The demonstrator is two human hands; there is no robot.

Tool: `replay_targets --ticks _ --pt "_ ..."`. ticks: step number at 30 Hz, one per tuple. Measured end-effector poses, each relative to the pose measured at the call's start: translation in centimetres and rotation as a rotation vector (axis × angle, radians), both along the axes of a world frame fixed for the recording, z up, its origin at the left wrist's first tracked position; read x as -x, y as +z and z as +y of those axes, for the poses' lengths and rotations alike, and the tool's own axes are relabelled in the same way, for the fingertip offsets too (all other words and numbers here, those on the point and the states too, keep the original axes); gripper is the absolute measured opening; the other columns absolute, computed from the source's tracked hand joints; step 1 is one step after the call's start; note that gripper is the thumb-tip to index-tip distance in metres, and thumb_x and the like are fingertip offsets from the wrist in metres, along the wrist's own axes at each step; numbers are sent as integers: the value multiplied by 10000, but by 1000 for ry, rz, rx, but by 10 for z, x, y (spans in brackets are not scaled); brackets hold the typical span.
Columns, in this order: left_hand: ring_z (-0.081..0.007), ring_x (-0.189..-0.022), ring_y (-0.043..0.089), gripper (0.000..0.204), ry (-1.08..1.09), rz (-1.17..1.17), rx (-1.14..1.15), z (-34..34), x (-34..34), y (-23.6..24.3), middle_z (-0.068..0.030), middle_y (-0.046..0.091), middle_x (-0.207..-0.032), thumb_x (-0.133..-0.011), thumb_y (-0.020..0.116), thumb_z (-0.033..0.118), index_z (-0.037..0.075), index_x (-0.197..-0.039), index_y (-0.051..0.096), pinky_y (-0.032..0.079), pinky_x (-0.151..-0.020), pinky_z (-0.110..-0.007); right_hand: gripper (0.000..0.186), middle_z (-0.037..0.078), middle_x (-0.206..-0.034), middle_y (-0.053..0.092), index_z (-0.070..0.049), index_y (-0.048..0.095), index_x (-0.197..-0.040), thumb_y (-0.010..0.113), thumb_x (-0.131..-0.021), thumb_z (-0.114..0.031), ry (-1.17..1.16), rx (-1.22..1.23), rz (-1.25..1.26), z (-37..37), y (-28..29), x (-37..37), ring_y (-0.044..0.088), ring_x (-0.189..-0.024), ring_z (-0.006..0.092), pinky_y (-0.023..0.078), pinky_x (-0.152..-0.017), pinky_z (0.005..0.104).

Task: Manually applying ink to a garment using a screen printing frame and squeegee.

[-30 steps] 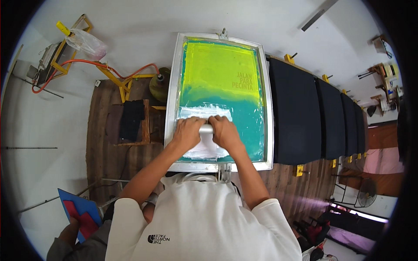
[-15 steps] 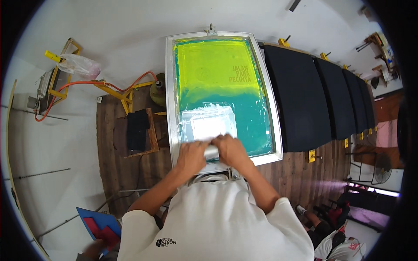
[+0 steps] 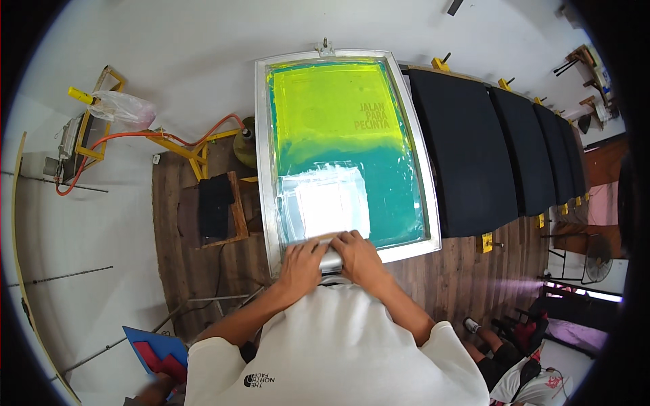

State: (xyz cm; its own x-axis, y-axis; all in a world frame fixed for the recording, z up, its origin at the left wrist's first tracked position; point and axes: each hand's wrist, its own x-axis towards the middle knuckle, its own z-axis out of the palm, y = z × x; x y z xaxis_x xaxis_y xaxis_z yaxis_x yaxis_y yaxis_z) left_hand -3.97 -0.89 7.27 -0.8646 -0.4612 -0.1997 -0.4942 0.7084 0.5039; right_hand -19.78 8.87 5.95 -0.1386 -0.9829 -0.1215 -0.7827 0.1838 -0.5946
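while both hands press side by side at the near edge of the screen frame (image 3: pixel 265 169), left hand (image 3: pixel 302 262) and right hand (image 3: pixel 357 255) are closed around the grey squeegee (image 3: pixel 331 258); white ink patch (image 3: pixel 325 201) lies just above them on the green mesh; black pallets (image 3: pixel 460 149) line the right

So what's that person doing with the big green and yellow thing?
A person is screen printing. Both hands, left hand and right hand, grip a squeegee at the near edge of the metal-framed screen. White ink is spread over the lower half of the mesh. Black boards line up alongside.
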Motion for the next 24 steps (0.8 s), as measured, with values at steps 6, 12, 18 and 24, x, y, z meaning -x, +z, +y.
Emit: replay_targets --ticks 6,12,18,24 --pt "-342 -1020 660 464 39 99 34 -53 35 9 -186 689 -1096 -687 687 -25 21 -1148 665 501 -912 -446 348 108 -995 673 -81 664 -1017 662 -683 16 34 -79 124 -59 22 36 632 -948 351 559 -760 466" --pt "-341 -1088 622 465 98 188 129 -77 50 -18 -175 649 -1173 -711 633 -63 34 -1166 646 457 -935 -461 360 115 -1066 624 -88 622 -1056 665 -712 10 -25 128 147 -87 -15 47 598 -1025 336 547 -744 467" --pt "-355 -1212 543 547 -9 55 117 6 -6 -13 -205 552 -1301 -719 651 -29 32 -1258 580 377 -1021 -456 442 134 -1170 583 -66 587 -1091 643 -667 48 -10 39 60 2 -4 -6 562 -1043 363 524 -803 463" --pt "-320 -1047 655 512 17 -6 2 -31 22 16 -160 686 -1101 -688 704 23 45 -1196 643 463 -919 -451 404 124 -1015 648 -96 641 -1069 697 -679 -6 70 -61 84 -33 17 25 625 -986 348 545 -776 476"
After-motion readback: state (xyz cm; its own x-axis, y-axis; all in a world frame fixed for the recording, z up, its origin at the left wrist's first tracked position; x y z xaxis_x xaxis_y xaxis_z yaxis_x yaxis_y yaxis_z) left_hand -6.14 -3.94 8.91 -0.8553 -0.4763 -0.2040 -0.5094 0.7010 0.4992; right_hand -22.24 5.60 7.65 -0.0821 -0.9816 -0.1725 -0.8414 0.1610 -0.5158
